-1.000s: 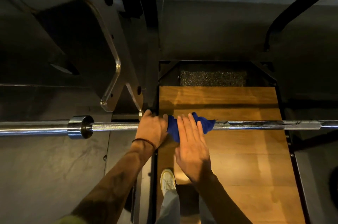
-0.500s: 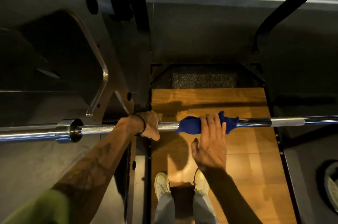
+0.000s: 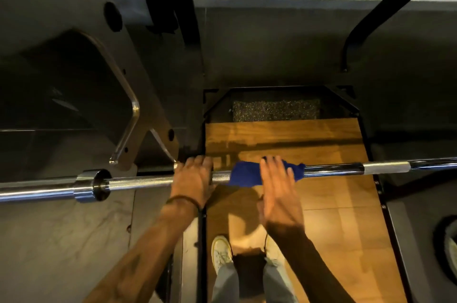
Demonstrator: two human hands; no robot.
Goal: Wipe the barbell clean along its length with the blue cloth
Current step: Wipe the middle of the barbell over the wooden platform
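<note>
Barbell (image 3: 148,182) lies level across the platform (image 3: 333,203), chrome, knurled. Cloth (image 3: 244,174) sits nearer the left hand (image 3: 193,179) than half a second ago. Left fingers curl round the bar; right hand (image 3: 279,191) presses the cloth, fingers straight, together.

One barbell (image 3: 148,182), one blue cloth (image 3: 244,173), two hands (left (image 3: 193,184), right (image 3: 279,194)), two shoes (image 3: 221,252).

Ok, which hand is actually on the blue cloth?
The right hand, fingers flat, pressing the blue cloth onto the barbell. The left hand grips bare bar beside it.
</note>
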